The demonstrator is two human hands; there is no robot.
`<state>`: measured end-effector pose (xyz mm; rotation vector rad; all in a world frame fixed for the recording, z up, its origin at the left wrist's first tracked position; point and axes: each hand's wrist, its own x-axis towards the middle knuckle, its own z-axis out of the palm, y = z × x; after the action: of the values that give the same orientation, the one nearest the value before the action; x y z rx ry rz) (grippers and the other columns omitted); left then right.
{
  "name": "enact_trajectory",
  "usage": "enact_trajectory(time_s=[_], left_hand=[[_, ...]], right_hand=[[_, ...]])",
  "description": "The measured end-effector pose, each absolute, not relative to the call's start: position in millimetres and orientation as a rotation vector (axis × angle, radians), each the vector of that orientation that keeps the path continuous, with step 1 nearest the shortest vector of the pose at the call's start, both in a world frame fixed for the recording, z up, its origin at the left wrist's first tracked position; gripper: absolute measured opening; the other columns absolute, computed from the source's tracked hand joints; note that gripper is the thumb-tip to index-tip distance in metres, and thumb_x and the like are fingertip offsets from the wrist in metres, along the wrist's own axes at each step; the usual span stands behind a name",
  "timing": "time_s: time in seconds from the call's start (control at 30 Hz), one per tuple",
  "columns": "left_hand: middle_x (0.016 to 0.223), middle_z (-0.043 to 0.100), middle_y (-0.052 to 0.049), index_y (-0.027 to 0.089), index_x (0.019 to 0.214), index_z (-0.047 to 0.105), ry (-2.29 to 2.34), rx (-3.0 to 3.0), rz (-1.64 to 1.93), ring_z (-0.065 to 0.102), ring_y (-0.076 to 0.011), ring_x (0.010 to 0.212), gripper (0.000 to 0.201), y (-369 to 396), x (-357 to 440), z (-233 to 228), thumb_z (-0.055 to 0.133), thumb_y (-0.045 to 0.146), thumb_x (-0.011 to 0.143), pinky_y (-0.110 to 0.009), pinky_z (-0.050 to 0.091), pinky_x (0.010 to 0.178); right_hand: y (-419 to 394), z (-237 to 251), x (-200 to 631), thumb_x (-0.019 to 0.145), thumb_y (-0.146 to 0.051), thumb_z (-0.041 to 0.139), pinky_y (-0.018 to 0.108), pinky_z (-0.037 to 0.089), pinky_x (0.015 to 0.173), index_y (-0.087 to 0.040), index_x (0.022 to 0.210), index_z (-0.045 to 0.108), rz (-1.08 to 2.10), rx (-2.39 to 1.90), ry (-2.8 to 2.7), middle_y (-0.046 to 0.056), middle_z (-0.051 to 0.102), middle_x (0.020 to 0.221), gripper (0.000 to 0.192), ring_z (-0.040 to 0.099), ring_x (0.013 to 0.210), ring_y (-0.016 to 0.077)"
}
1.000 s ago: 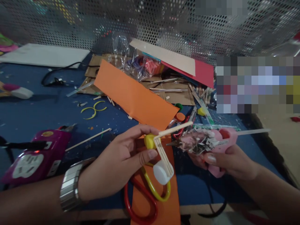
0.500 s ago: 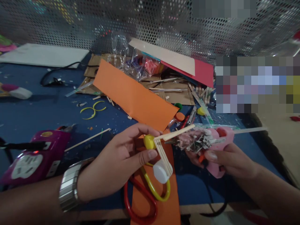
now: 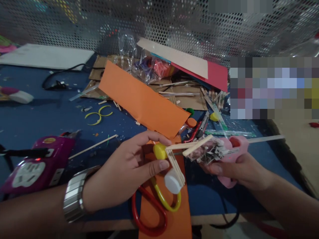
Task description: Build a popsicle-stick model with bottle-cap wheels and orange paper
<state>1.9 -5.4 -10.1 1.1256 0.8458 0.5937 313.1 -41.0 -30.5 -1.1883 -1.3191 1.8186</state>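
- Stick-and-cap model (image 3: 171, 162), a frame of thin wooden sticks with a yellow cap at its upper left corner and a white cap at its lower end, hangs in the air just above the near edge of the desk (image 3: 37, 113), lifted so both hands can reach it.
- Left hand (image 3: 124, 172) has its grip closed on the model: thumb under the yellow cap, fingers curled over it, which steadies the frame and leaves the stick joint to the right exposed.
- Right hand (image 3: 236, 171) has its grip wrapped around a pink glue gun (image 3: 230, 154), its front crusted with old glue and scraps; the nozzle points left and meets the loose stick at the joint.
- Beneath the model lie scissors (image 3: 154, 212) with red and yellow handles on an orange paper strip (image 3: 171, 219).
- At near left sits a purple power strip (image 3: 37, 162).
- Farther off, a larger orange sheet (image 3: 139, 99) rests against cardboard, sticks and plastic bags by the perforated wall.
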Motion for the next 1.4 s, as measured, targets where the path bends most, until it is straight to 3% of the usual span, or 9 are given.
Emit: enact_trajectory(time_s=[0.2,0.47,0.83,1.4], left_hand=[[0.106,0.079,-0.003,0.023,0.119,0.07,0.822,1.102,0.588,0.08,-0.0156,0.095,0.03,-4.4,4.1,-10.2,0.085,0.028,0.095,-0.02,0.066,0.084],[0.104,0.08,0.0,0.024,0.118,0.071,0.799,1.098,0.601,0.079,-0.0122,0.094,0.028,-5.7,3.2,-12.2,0.086,0.026,0.094,-0.015,0.065,0.083],[0.103,0.082,-0.002,0.024,0.118,0.072,0.807,1.115,0.58,0.081,-0.0147,0.091,0.027,-4.9,4.1,-9.9,0.085,0.029,0.095,-0.017,0.066,0.079],[0.105,0.082,-0.004,0.023,0.12,0.072,0.824,1.135,0.581,0.081,-0.0167,0.092,0.03,-4.8,3.5,-10.8,0.086,0.029,0.094,-0.02,0.067,0.08]], right_hand=[[-42.7,-34.3,315.7,0.085,-0.042,0.088,0.024,0.039,0.037,-0.026,0.084,0.075,1.788,-1.257,-1.355,-0.001,0.064,0.069,0.021,0.05,0.05,0.0135],[-46.2,-39.7,318.4,0.087,-0.054,0.084,0.025,0.041,0.036,-0.025,0.109,0.077,1.791,-1.393,-1.389,0.0,0.062,0.062,0.038,0.052,0.046,0.0153],[-44.2,-31.8,311.8,0.085,-0.049,0.087,0.024,0.04,0.037,-0.024,0.086,0.069,1.719,-1.349,-1.414,-0.002,0.058,0.064,0.031,0.049,0.049,0.0132],[-46.4,-30.6,310.5,0.085,-0.053,0.086,0.024,0.045,0.037,-0.028,0.102,0.074,1.741,-1.406,-1.394,-0.003,0.056,0.066,0.032,0.046,0.047,0.0124]])
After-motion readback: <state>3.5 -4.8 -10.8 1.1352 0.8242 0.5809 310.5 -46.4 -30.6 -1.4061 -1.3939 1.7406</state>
